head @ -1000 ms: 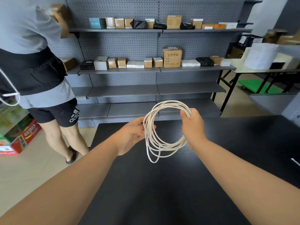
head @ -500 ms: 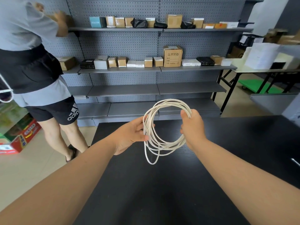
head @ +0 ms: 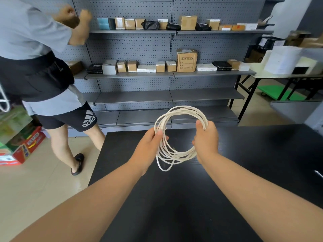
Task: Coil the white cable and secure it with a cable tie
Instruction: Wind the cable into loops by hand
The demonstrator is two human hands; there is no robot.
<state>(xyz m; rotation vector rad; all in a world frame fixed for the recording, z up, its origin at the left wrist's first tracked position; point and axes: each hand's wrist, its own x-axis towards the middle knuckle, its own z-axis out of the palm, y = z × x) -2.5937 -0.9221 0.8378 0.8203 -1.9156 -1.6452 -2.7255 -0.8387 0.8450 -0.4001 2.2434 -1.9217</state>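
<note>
A white cable (head: 176, 157) hangs in several loose round loops in the air above the far end of the black table (head: 174, 198). My left hand (head: 150, 145) pinches the coil's left side between thumb and fingers. My right hand (head: 207, 138) grips the coil's right side, fingers curled round the strands. One longer loop droops lowest at the bottom left of the coil. No cable tie is in view.
A person (head: 40, 70) stands at the left, reaching to the top of grey pegboard shelving (head: 171, 74) stocked with small boxes. Red cartons (head: 21, 147) sit on the floor at far left. A folding table (head: 283, 75) with white boxes stands at the right.
My left hand has closed its pinch on the coil's left side. The coil has tightened slightly. The person at the left has stepped right and raised both hands to the top shelf.
</note>
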